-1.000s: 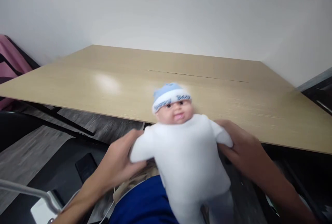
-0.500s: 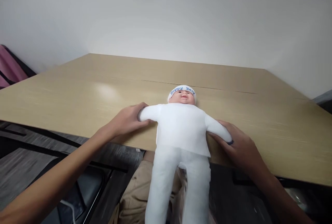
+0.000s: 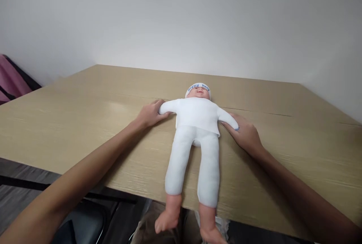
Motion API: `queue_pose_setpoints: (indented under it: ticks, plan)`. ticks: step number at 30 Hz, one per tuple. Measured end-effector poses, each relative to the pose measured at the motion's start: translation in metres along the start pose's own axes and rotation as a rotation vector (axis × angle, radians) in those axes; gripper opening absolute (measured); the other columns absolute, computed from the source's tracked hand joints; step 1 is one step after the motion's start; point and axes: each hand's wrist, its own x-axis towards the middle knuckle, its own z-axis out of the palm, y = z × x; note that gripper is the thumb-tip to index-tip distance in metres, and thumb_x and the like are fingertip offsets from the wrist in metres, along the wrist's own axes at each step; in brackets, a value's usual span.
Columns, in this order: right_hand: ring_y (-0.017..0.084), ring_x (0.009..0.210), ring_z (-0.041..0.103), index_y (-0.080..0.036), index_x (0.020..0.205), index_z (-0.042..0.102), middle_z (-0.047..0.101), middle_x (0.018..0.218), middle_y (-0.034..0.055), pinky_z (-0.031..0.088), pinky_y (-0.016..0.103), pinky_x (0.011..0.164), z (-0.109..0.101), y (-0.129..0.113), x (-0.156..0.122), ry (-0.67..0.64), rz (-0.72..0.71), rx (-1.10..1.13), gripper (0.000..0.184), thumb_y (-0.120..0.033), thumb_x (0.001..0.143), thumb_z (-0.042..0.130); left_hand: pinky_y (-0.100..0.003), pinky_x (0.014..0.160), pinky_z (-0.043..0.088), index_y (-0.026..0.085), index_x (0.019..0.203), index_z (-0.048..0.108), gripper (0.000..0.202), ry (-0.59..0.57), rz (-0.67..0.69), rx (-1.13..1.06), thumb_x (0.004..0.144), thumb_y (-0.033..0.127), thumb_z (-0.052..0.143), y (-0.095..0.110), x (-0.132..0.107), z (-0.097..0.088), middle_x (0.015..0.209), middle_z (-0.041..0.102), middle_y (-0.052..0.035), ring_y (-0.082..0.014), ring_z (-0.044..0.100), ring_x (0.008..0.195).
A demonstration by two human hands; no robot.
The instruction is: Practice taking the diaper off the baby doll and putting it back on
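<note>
A baby doll [image 3: 198,114] in a white top, white trousers and a white cap lettered in blue lies on its back on the wooden table [image 3: 85,119]. Its head points to the far side, and its bare feet hang past the near edge. My left hand [image 3: 152,113] is closed round the doll's arm on the left, near the sleeve end. On the other side, my right hand [image 3: 245,131] grips the doll's other arm, the thumb underneath and a blue cuff edge showing by the palm.
A white partition [image 3: 181,25] rises behind the table. At the far left a pink and black item [image 3: 14,76] stands beside the table. Below the near edge are a dark chair seat [image 3: 82,223] and my brown trousers [image 3: 152,223].
Both my hands have moved the doll away from me, farther onto the table. Its feet have come into view. My grip on both its arms stays the same.
</note>
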Motion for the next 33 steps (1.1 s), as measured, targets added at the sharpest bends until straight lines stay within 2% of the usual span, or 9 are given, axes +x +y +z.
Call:
queue_pose_setpoints:
  ticks: [6, 13, 19, 22, 25, 28, 30, 31, 33]
  plan:
    - [0.036, 0.124, 0.076, -0.027, 0.141, 0.075, 0.082, 0.138, 0.0105, 0.059, 0.047, 0.1, 0.026, 0.024, 0.063, 0.062, -0.042, 0.004, 0.051, -0.063, 0.109, 0.059, -0.038, 0.083, 0.049, 0.02, 0.127, 0.069, 0.063, 0.107, -0.015, 0.115, 0.1, 0.076, 0.058, -0.021, 0.063, 0.026, 0.122, 0.079, -0.0154, -0.0341, 0.073, 0.104]
    - [0.037, 0.126, 0.075, -0.029, 0.14, 0.077, 0.081, 0.141, 0.0094, 0.058, 0.05, 0.106, 0.039, 0.053, 0.12, 0.075, -0.089, -0.002, 0.049, -0.062, 0.107, 0.062, -0.041, 0.085, 0.048, 0.019, 0.127, 0.07, 0.068, 0.152, 0.011, 0.171, 0.099, 0.08, 0.058, -0.04, 0.119, 0.049, 0.121, 0.079, -0.0165, -0.035, 0.073, 0.105]
    - [0.039, 0.123, 0.075, -0.03, 0.142, 0.075, 0.082, 0.138, 0.0099, 0.057, 0.054, 0.105, 0.042, 0.068, 0.137, 0.045, -0.078, -0.053, 0.053, -0.065, 0.105, 0.061, -0.049, 0.103, 0.045, 0.018, 0.127, 0.071, 0.068, 0.135, 0.062, 0.208, 0.103, 0.079, 0.054, -0.045, 0.131, 0.059, 0.121, 0.077, -0.0184, -0.0378, 0.069, 0.115]
    - [0.044, 0.124, 0.071, -0.024, 0.147, 0.072, 0.079, 0.136, 0.0173, 0.053, 0.059, 0.108, 0.043, 0.069, 0.133, 0.073, -0.109, -0.161, 0.063, -0.068, 0.103, 0.059, -0.055, 0.113, 0.039, 0.018, 0.14, 0.068, 0.072, 0.18, 0.047, 0.19, 0.1, 0.078, 0.06, -0.039, 0.123, 0.057, 0.136, 0.073, -0.0207, -0.0411, 0.062, 0.128]
    - [0.049, 0.136, 0.062, -0.017, 0.156, 0.063, 0.071, 0.145, 0.0253, 0.048, 0.065, 0.113, 0.042, 0.054, 0.116, 0.186, -0.126, -0.219, 0.076, -0.069, 0.1, 0.061, -0.058, 0.121, 0.036, 0.015, 0.159, 0.054, 0.082, 0.276, 0.01, 0.096, 0.099, 0.07, 0.068, -0.009, 0.102, 0.047, 0.16, 0.059, -0.0237, -0.0434, 0.05, 0.145]
    - [0.045, 0.141, 0.059, -0.019, 0.159, 0.056, 0.066, 0.152, 0.024, 0.044, 0.066, 0.119, 0.034, 0.015, 0.082, 0.288, -0.136, -0.125, 0.066, -0.058, 0.105, 0.058, -0.059, 0.125, 0.037, 0.014, 0.156, 0.055, 0.063, 0.359, -0.007, -0.082, 0.108, 0.054, 0.059, 0.052, 0.048, 0.031, 0.16, 0.058, -0.0229, -0.0404, 0.049, 0.148]
    - [0.042, 0.137, 0.063, -0.022, 0.153, 0.058, 0.07, 0.148, 0.0205, 0.045, 0.066, 0.119, 0.021, -0.023, 0.046, 0.327, -0.146, -0.039, 0.051, -0.049, 0.109, 0.055, -0.058, 0.125, 0.043, 0.02, 0.148, 0.061, 0.044, 0.372, 0.007, -0.253, 0.114, 0.045, 0.049, 0.102, -0.019, 0.02, 0.151, 0.066, -0.0166, -0.0354, 0.056, 0.142]
    - [0.041, 0.135, 0.065, -0.024, 0.148, 0.06, 0.073, 0.142, 0.0184, 0.046, 0.066, 0.119, 0.013, -0.042, 0.023, 0.339, -0.163, 0.005, 0.043, -0.045, 0.11, 0.055, -0.057, 0.119, 0.051, 0.024, 0.144, 0.064, 0.039, 0.331, 0.009, -0.344, 0.115, 0.046, 0.049, 0.126, -0.062, 0.015, 0.142, 0.071, -0.014, -0.0336, 0.062, 0.134]
    - [0.038, 0.126, 0.071, -0.029, 0.139, 0.063, 0.077, 0.131, 0.0141, 0.053, 0.064, 0.113, -0.008, -0.077, -0.034, 0.3, -0.209, 0.105, 0.031, -0.036, 0.109, 0.059, -0.057, 0.104, 0.063, 0.036, 0.146, 0.066, 0.038, 0.151, 0.023, -0.451, 0.112, 0.051, 0.056, 0.164, -0.156, 0.005, 0.137, 0.074, -0.0109, -0.0335, 0.069, 0.124]
